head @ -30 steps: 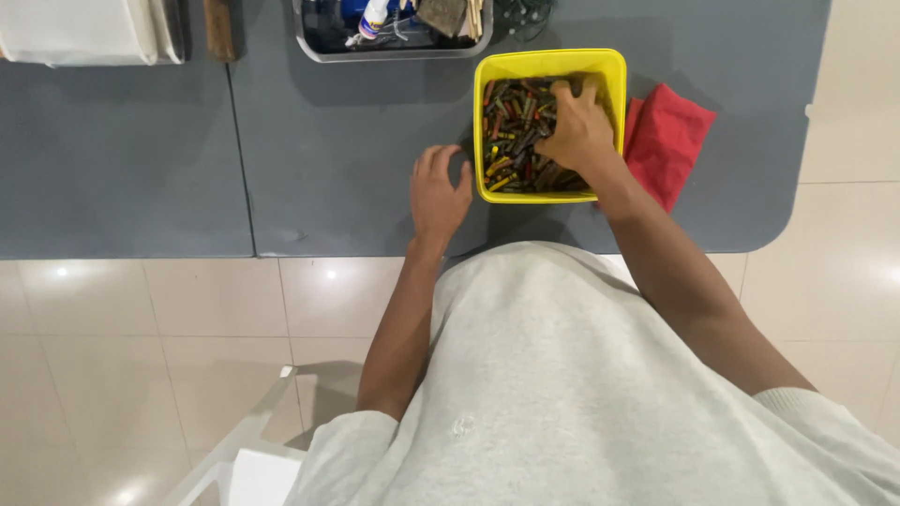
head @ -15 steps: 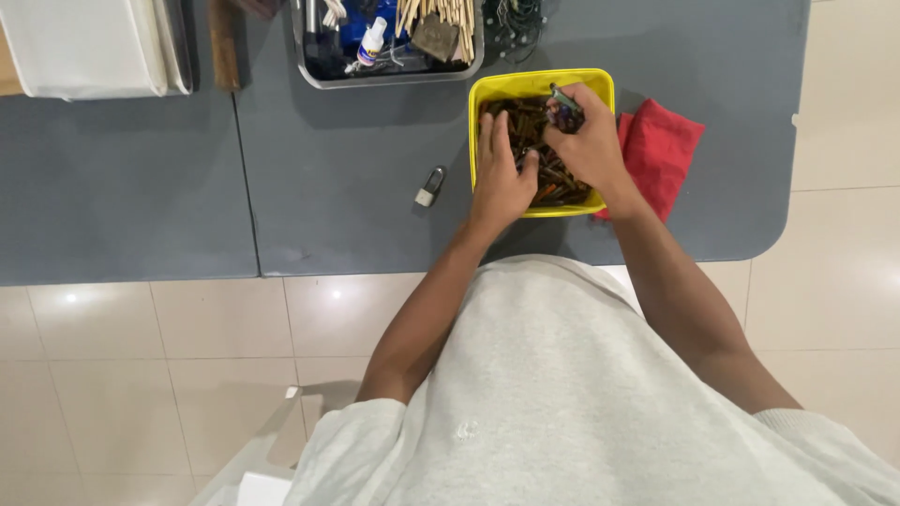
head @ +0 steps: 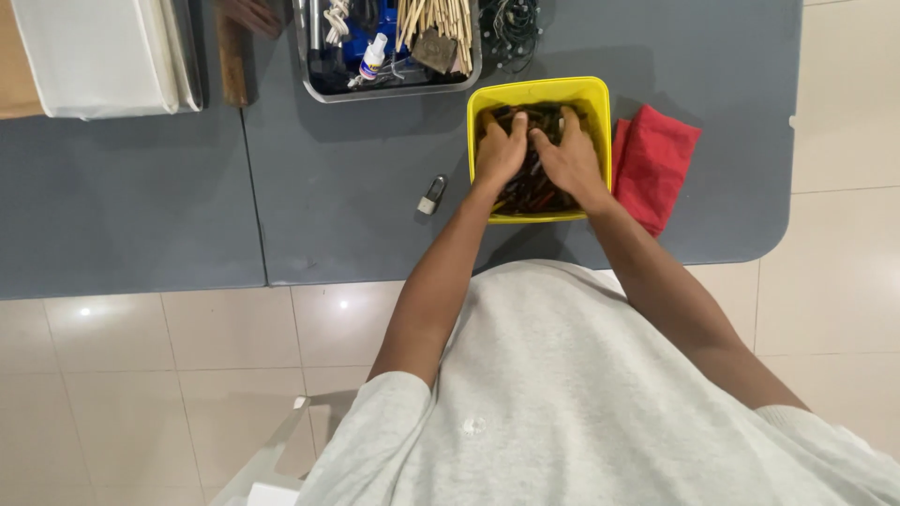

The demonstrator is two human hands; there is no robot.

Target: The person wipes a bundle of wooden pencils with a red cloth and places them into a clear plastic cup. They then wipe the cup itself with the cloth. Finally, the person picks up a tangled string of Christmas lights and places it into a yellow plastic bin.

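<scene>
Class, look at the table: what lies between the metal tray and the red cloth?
In the head view, the yellow tub lies between the metal tray and the red cloth, both hands inside it.

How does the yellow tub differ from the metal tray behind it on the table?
The yellow tub is bright plastic and roughly square; the metal tray is grey and wider. The tub holds a pile of small dark pieces, while the tray holds mixed items: wooden sticks and a small white bottle. The left hand and right hand lie in the tub; nothing touches the tray. Both rest on the grey table.
</scene>
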